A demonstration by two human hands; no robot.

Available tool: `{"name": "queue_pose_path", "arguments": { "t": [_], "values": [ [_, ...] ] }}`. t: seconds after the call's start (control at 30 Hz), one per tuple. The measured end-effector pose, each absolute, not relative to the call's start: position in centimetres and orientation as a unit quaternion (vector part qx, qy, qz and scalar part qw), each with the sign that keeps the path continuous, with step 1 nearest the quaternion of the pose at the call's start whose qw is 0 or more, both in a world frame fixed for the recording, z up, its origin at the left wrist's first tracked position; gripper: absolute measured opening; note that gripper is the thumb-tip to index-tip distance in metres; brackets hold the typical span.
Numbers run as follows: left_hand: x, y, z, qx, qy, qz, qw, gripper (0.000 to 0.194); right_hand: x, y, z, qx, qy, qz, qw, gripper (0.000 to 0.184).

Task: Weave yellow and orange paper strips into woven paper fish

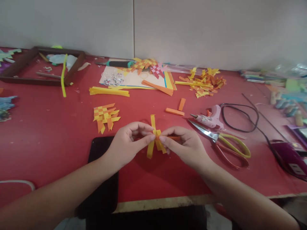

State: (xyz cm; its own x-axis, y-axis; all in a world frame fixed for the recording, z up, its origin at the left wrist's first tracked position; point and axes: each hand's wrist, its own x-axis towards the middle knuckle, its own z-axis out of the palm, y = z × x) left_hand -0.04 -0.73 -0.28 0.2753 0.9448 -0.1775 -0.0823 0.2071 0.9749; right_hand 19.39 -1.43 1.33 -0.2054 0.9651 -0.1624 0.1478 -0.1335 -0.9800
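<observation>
Between my two hands is a small weave of yellow and orange paper strips [151,149], held above the red table. My left hand [134,140] pinches its left side between thumb and fingers. On the other side my right hand [181,142] pinches it too, with an orange strip running under the fingers. Part of the weave is hidden behind the fingertips. A woven yellow and orange paper fish [105,116] lies to the left, beyond my left hand. Two short folded orange strips [175,111] rest just past my right hand.
Scissors [217,137] and a pink glue gun [208,118] with a black cord lie on the right. A black flat object [103,179] sits under my left forearm. Further back are yellow strips [109,91], a paper scrap pile [203,81], a cutter [120,64] and a brown frame [31,81].
</observation>
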Motion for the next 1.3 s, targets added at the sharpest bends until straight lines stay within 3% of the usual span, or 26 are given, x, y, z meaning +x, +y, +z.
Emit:
{"name": "queue_pose_path", "arguments": {
  "t": [0.63, 0.73, 0.83, 1.0, 1.13, 1.3],
  "values": [
    [0.2, -0.5, 0.1, 0.425, 0.455, 0.421, 0.66, 0.024, 19.3, -1.6, 1.0, -0.505, -0.558, 0.558, 0.35, 0.027],
    [-0.1, 0.1, 0.0, 0.406, 0.478, 0.438, 0.644, 0.024, 19.5, -1.3, 0.7, -0.531, -0.596, 0.479, 0.366, 0.029],
    [-0.5, 0.8, 0.1, 0.319, 0.49, 0.485, 0.65, 0.026, 19.9, -0.8, 0.2, -0.552, -0.685, 0.289, 0.376, 0.024],
    [-0.5, 1.2, 0.1, 0.269, 0.471, 0.505, 0.672, 0.02, 19.9, 0.0, -1.8, -0.536, -0.782, 0.086, 0.307, 0.016],
    [-0.2, 0.8, -0.1, 0.271, 0.461, 0.494, 0.686, 0.019, 19.2, 0.3, -3.1, -0.568, -0.786, 0.05, 0.238, 0.031],
    [-0.2, 0.3, -0.3, 0.292, 0.459, 0.463, 0.7, 0.013, 18.8, 0.6, -2.7, -0.547, -0.802, 0.121, 0.207, 0.016]
  ]
}}
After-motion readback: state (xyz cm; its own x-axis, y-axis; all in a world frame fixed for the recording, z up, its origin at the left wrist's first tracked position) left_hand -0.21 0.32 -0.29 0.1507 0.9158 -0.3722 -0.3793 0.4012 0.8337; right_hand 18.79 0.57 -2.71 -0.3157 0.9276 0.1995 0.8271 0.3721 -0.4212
